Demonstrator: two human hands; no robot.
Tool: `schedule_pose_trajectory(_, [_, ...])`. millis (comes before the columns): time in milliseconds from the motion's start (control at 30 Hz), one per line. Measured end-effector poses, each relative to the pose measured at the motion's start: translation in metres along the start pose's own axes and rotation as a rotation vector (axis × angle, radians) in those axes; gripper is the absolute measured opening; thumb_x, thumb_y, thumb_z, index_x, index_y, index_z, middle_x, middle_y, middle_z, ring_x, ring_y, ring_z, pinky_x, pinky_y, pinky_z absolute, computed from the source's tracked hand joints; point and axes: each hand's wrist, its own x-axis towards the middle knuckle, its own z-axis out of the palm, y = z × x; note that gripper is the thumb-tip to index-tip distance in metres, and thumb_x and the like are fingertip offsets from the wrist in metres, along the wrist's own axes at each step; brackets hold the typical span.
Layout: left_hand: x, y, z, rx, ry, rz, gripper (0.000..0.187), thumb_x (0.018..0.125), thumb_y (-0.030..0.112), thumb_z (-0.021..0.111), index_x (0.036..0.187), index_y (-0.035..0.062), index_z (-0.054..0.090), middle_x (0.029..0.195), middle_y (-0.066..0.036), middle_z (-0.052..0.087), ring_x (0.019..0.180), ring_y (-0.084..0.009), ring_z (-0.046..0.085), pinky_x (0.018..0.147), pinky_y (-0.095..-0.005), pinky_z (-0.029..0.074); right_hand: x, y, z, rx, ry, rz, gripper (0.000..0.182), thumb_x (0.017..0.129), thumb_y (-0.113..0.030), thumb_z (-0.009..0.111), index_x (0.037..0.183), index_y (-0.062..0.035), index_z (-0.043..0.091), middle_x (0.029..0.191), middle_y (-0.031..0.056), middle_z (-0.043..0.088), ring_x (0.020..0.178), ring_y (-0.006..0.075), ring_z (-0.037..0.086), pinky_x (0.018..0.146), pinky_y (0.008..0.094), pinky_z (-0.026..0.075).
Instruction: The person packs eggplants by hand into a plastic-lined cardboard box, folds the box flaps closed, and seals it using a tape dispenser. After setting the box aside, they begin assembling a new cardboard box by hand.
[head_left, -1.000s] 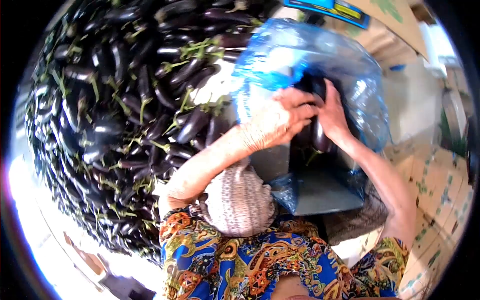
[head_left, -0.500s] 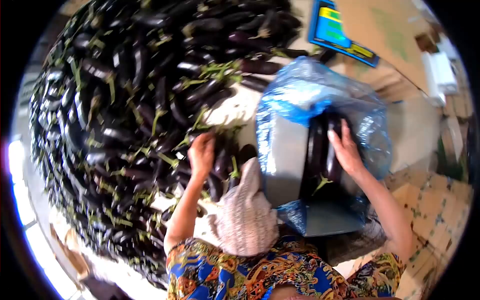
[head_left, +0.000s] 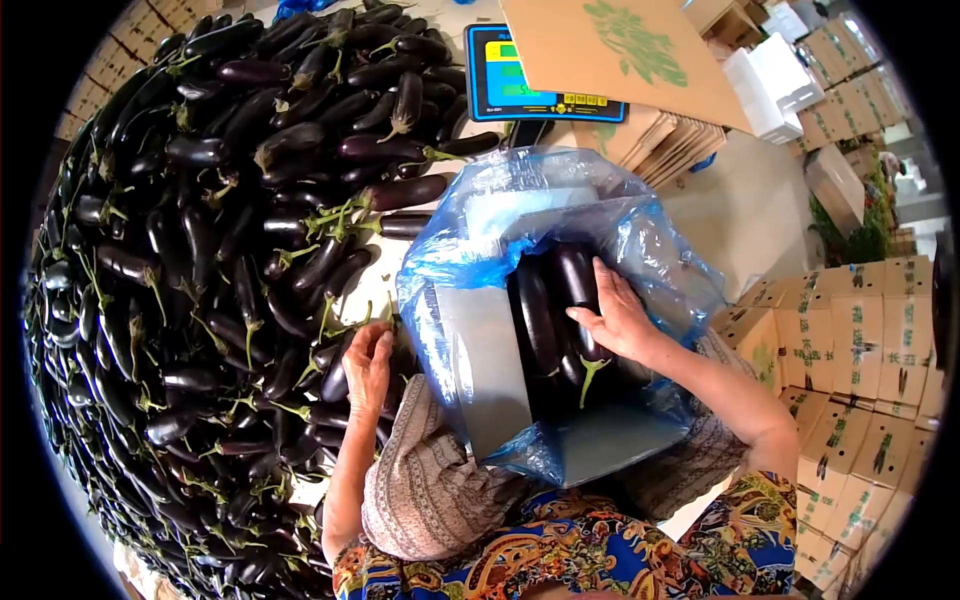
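Observation:
My right hand [head_left: 618, 312] is inside the lined box, its thumb and fingers wrapped over a glossy dark eggplant [head_left: 577, 280] with a green stem toward me. Another eggplant [head_left: 538, 318] lies alongside it. Blue plastic film [head_left: 440, 235] lines the open box and spills over its grey inner flaps [head_left: 478, 350]. At the right edge of the eggplant pile [head_left: 200, 240], my left hand [head_left: 368, 365] has its fingers curled together among stems and fruit. What it grips, if anything, is hidden.
A blue digital scale [head_left: 510, 85] stands beyond the box, partly under a cardboard sheet [head_left: 630, 50]. Folded cardboard [head_left: 650, 145] lies beside it. Stacked printed cartons [head_left: 835, 340] rise at the right, and white boxes [head_left: 770, 90] are at the back right.
The view has turned right, so the box and scale appear further left. My right hand stays on the eggplant in the box. My left hand remains at the pile's edge, fingers curled.

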Motion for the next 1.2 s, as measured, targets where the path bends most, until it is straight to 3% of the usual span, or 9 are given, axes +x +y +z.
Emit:
schedule_pose_trajectory(67, [0.006,0.012,0.006,-0.021,-0.023,-0.035,0.019,0.091,0.011,0.061,0.103,-0.0023,0.066,0.081,0.0,0.063,0.073,-0.0078,0.054,0.069,-0.0222,0.045,-0.008,-0.008,-0.018,-0.1,0.015,-0.203,0.078,0.088,-0.035,0.064,0.14,0.0116,0.031,0.137,0.0359,0.039,0.127,0.0472,0.041,0.109,0.0456,0.035])
schedule_pose_trajectory(200, [0.011,0.014,0.016,-0.114,-0.069,-0.068,0.021,0.093,0.014,0.062,0.105,-0.0029,0.065,0.081,0.001,0.062,0.073,-0.0073,0.053,0.069,-0.0217,0.044,-0.02,-0.031,-0.047,0.071,0.041,-0.261,0.046,0.085,-0.022,0.068,0.123,0.0006,0.056,0.122,0.0241,0.058,0.108,0.0383,0.06,0.092,0.0436,0.049])
schedule_pose_trajectory(233, [0.01,0.014,0.018,-0.11,-0.077,-0.064,0.021,0.094,0.014,0.061,0.105,-0.003,0.064,0.081,0.001,0.062,0.073,-0.0072,0.053,0.069,-0.0216,0.044,-0.021,-0.036,-0.049,0.078,0.214,-0.381,0.03,0.083,-0.011,0.069,0.111,-0.0021,0.063,0.105,0.0176,0.065,0.089,0.0329,0.066,0.075,0.0396,0.054])
schedule_pose_trajectory(333, [0.005,0.018,0.022,-0.129,-0.079,-0.08,0.021,0.094,0.015,0.061,0.107,-0.0026,0.064,0.082,0.001,0.062,0.073,-0.0069,0.053,0.07,-0.0212,0.044,-0.024,-0.042,-0.066,0.194,0.16,-0.464,0.028,0.08,-0.003,0.071,0.107,-0.0009,0.063,0.095,0.0156,0.066,0.074,0.0267,0.065,0.064,0.0334,0.053])
schedule_pose_trajectory(367, [0.004,0.013,0.022,-0.158,-0.078,-0.102,0.021,0.094,0.015,0.061,0.106,-0.0025,0.064,0.082,0.001,0.062,0.074,-0.007,0.053,0.07,-0.0211,0.045,-0.025,-0.052,-0.072,0.244,0.271,-0.541,0.025,0.078,0.003,0.072,0.102,-0.0003,0.064,0.087,0.0122,0.066,0.061,0.0187,0.061,0.054,0.0281,0.048])
schedule_pose_trajectory(467, [-0.001,-0.007,0.015,-0.194,-0.102,-0.14,0.021,0.095,0.016,0.06,0.106,-0.0017,0.064,0.084,0.0,0.063,0.075,-0.0077,0.055,0.071,-0.0207,0.045,-0.03,-0.06,-0.087,0.245,0.341,-0.531,0.022,0.079,-0.002,0.072,0.099,0.0007,0.063,0.086,0.0141,0.066,0.068,0.0273,0.066,0.058,0.0341,0.053])
schedule_pose_trajectory(867, [-0.021,-0.037,0.014,-0.18,-0.058,-0.258,0.02,0.095,0.014,0.058,0.109,-0.0006,0.064,0.086,-0.003,0.066,0.079,-0.0098,0.061,0.072,-0.0232,0.048,-0.026,-0.053,-0.067,0.206,0.152,-0.489,0.02,0.081,-0.005,0.071,0.099,-0.0002,0.064,0.082,0.0123,0.063,0.066,0.027,0.064,0.057,0.034,0.053])
schedule_pose_trajectory(1200, [-0.018,-0.022,0.008,-0.2,-0.076,-0.246,0.023,0.094,0.016,0.06,0.108,-0.0011,0.063,0.09,-0.004,0.065,0.08,-0.0111,0.06,0.073,-0.024,0.047,-0.019,-0.046,-0.081,0.149,0.226,-0.426,0.016,0.084,-0.01,0.069,0.096,-0.0034,0.063,0.083,0.014,0.066,0.07,0.0308,0.065,0.061,0.0368,0.053])
